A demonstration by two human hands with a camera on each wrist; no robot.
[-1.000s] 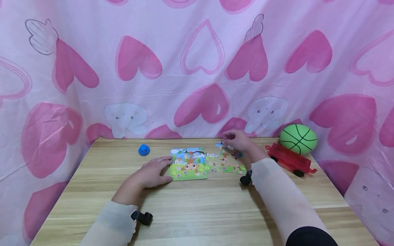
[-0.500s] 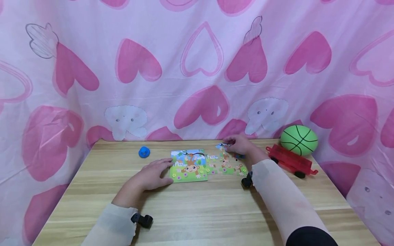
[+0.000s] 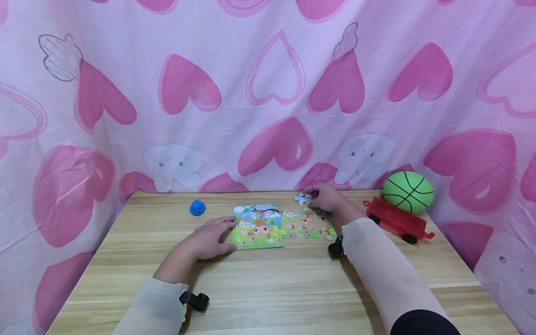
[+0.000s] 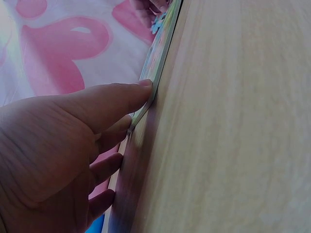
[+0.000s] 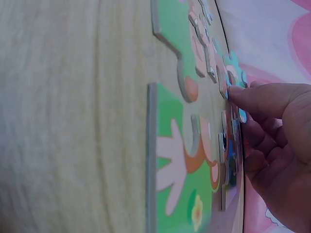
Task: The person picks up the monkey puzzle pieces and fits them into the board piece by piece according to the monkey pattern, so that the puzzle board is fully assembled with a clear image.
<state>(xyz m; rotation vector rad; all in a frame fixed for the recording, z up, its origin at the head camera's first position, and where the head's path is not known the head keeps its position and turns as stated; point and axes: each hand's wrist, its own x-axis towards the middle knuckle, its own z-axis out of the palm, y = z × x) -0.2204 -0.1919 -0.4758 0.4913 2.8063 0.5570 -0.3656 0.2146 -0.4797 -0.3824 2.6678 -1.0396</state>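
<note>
My left hand (image 3: 209,238) rests at the left edge of a flat jigsaw board with a monkey picture (image 3: 257,238). In the left wrist view its thumb (image 4: 124,97) lies on the board's rim, with the other fingers loosely extended along the side. My right hand (image 3: 331,199) pinches a light-blue puzzle piece (image 3: 301,199) at the back of the table. The right wrist view shows the thumb (image 5: 257,98) against this piece, its far side partly hidden by the fingers. Several monkey-picture puzzle pieces (image 3: 311,233) lie between the board and my right wrist, some hidden by that hand.
A small blue round toy (image 3: 197,208) sits on the wooden table (image 3: 268,293) at the back left. At the right stands a red toy wagon (image 3: 398,220), with a green ball (image 3: 408,191) behind it. A pink heart-patterned cloth (image 3: 276,83) hangs along the table's back edge.
My right hand has come down slightly onto the blue piece, and more of that piece now shows beside the fingers. The left hand stays at the board's edge.
</note>
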